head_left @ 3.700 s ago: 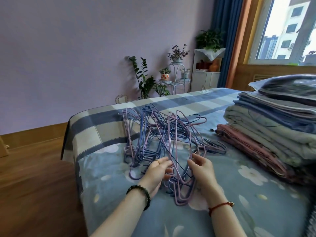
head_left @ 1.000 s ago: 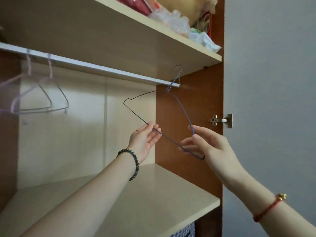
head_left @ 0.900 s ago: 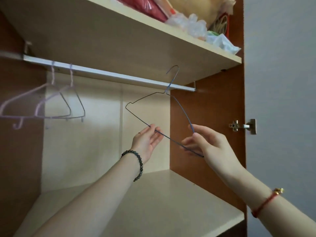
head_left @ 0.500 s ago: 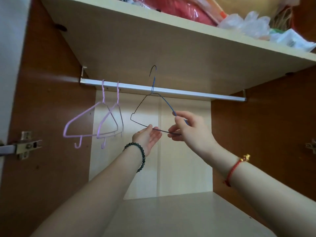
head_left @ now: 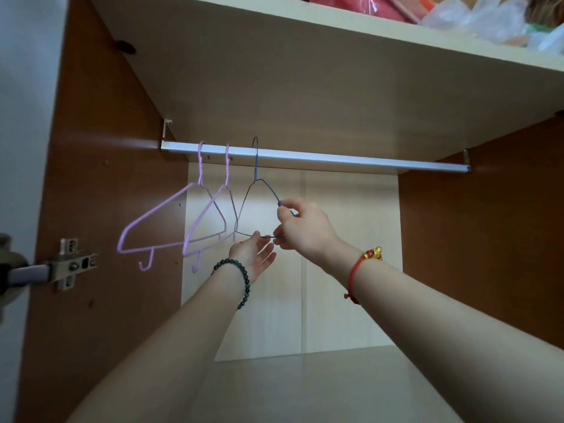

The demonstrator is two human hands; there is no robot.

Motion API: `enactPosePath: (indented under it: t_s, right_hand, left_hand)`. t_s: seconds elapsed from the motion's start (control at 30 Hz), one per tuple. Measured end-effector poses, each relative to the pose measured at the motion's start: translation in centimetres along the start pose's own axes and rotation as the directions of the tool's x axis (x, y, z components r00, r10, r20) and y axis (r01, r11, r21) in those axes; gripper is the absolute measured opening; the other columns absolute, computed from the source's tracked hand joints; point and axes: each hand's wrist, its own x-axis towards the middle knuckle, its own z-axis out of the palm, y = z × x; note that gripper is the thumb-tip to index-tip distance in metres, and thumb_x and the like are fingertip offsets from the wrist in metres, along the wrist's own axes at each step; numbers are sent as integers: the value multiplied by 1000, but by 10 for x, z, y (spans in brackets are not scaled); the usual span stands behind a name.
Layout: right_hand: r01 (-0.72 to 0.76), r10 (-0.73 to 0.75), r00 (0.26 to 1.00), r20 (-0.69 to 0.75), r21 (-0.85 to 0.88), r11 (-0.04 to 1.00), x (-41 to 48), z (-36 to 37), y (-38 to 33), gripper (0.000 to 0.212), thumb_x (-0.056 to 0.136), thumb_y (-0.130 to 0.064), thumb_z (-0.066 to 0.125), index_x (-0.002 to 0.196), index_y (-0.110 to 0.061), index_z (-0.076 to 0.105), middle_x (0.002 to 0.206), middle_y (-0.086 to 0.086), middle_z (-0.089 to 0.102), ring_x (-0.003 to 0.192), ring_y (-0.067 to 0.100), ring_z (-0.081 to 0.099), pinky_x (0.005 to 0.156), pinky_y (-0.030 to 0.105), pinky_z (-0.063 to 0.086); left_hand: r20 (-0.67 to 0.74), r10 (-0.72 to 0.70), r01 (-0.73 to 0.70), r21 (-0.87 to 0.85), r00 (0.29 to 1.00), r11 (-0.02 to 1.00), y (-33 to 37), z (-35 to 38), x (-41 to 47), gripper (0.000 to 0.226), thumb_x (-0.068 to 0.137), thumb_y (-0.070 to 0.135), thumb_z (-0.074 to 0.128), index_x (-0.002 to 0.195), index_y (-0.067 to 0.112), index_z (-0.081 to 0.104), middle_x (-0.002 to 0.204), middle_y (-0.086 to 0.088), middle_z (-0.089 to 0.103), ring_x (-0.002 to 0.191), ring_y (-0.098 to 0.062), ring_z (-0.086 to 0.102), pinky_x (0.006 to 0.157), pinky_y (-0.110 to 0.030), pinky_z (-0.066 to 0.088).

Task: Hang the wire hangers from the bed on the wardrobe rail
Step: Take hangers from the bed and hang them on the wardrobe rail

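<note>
The single head-worn camera looks up, close below the wardrobe rail

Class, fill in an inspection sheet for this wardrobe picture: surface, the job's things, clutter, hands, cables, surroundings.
Surface: pale lower shelf below the rail.
Job's things: white wardrobe rail; two lilac hangers hang near its left end; blue hanger is beside them, with its hook over the rail.
Clutter: plastic bags and a red bundle on the top shelf.
Hands: right hand pinches the blue hanger's shoulder and bottom wire; left hand is open, palm up under the bottom wire.
Cables: nothing seen.
Surroundings: brown wardrobe walls; door hinge at left.
</note>
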Motion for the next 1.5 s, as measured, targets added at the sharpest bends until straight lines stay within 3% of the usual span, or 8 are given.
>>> enactPosePath:
  t_s: [0.17,0.27,0.37,0.47,0.57,0.87,1.2,1.5]
  right_hand:
    - [-70,71,989,128,-11,997,-4,0,-5,44,92,-41,38,128,-17,48,115,17,61,108,31,59,99,43,46]
    - [-112,113,978,173,-17,994,-15,-10,-8,41,95,-39,31,123,-15,49,97,13,59,95,27,59,88,39,50]
    - [-137,144,974,176,-47,989,-28,-24,-8,40,97,-37,29,120,-11,50,102,18,59,88,26,58,85,39,51]
    - [-174,182,971,158,-65,983,-42,-44,-7,40,97,-35,29,125,-12,46,109,19,60,91,28,60,87,39,50]
    - [-213,221,967,123,-76,974,-61,-69,-5,40,98,-34,29,127,-12,44,114,20,60,104,33,62,90,40,49]
    - [-315,306,947,-95,-95,944,-142,-180,5,42,98,-34,31,133,-11,40,103,11,60,94,27,64,71,27,52]
    - [-483,389,796,-464,-99,870,-302,-328,-16,34,97,-32,36,122,-15,50,95,10,64,84,26,63,77,36,52]
    - [-617,347,521,-780,-63,785,-502,-419,-78,28,97,-29,36,119,-18,50,100,12,65,88,28,64,78,39,53]
  left_hand:
    - [30,-64,63,19,998,998,-6,-5,-8,25,98,14,38,77,10,51,76,-1,56,68,-13,53,76,-31,44]
    - [48,-102,102,1,994,995,-12,-5,-17,23,96,10,36,81,7,53,81,-3,58,71,-15,54,66,-28,47]
    - [61,-146,147,-9,987,989,-20,-2,-28,20,95,9,35,84,7,52,82,-3,59,69,-15,53,66,-28,47]
    - [78,-182,183,-7,980,983,-31,4,-40,20,97,12,32,97,7,51,80,-2,59,68,-15,52,73,-32,46]
    - [103,-204,202,31,974,979,-41,17,-55,20,97,13,32,104,8,50,79,-1,59,67,-15,52,67,-30,47]
    - [337,-308,264,171,890,949,-91,101,-134,20,94,16,39,88,14,57,80,0,59,64,-14,52,63,-28,47]
    - [661,-412,307,276,627,911,-165,222,-296,20,93,22,44,104,13,59,83,-2,63,69,-16,60,64,-28,50]
    - [861,-473,309,405,188,860,-223,301,-480,19,94,25,43,95,20,62,83,1,66,63,-13,63,59,-24,52]
